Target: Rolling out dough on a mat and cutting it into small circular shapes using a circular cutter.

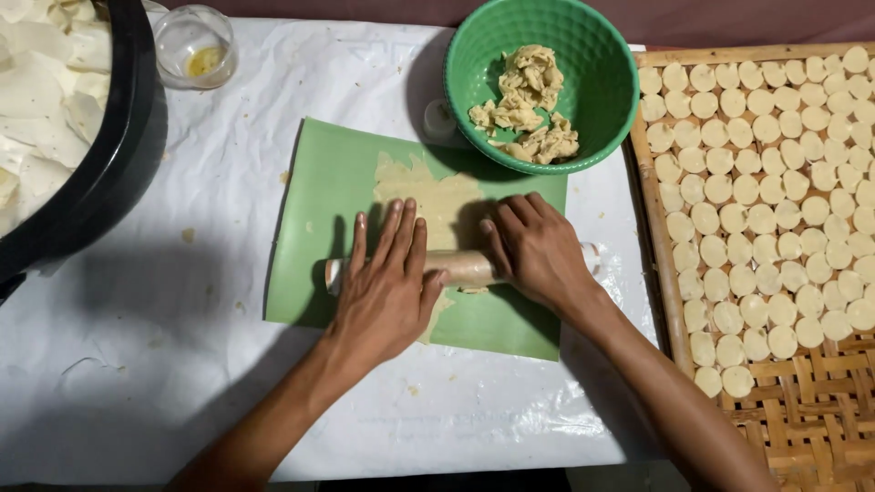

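Left hand: the left hand (387, 282) lies flat and palm down on the pale cylindrical rolling pin (460, 266), fingers straight and spread a little, pointing away from the person; it presses on the pin and grips nothing.
Left forearm: it runs from the lower edge of the view up and to the right, with the wrist nearly straight.
Right hand: the right hand (538, 251) rests palm down on the other end of the same pin, fingers loosely curved over it and angled toward the left hand; it is open and closes around nothing.
Right forearm: it comes in from the lower right corner and slants up and to the left.
Rolling pin: it lies crosswise under both palms, its middle showing between the hands and its ends sticking out beyond each hand.
Dough: a thin flattened sheet of pale yellow dough (437, 196) spreads just beyond the fingertips and passes under the pin.
Mat: a green rectangular plastic sheet (314, 237) lies beneath the hands and dough, on white plastic table covering (137, 364).
Beyond the right hand: a green round plastic bowl (597, 73) holds torn dough scraps.
Right of the right hand: a woven bamboo tray (802, 419) carries rows of small round dough discs (775, 200).
Far beyond the left hand: a small clear glass (193, 46) and, at the corner, a black round basin (118, 155).
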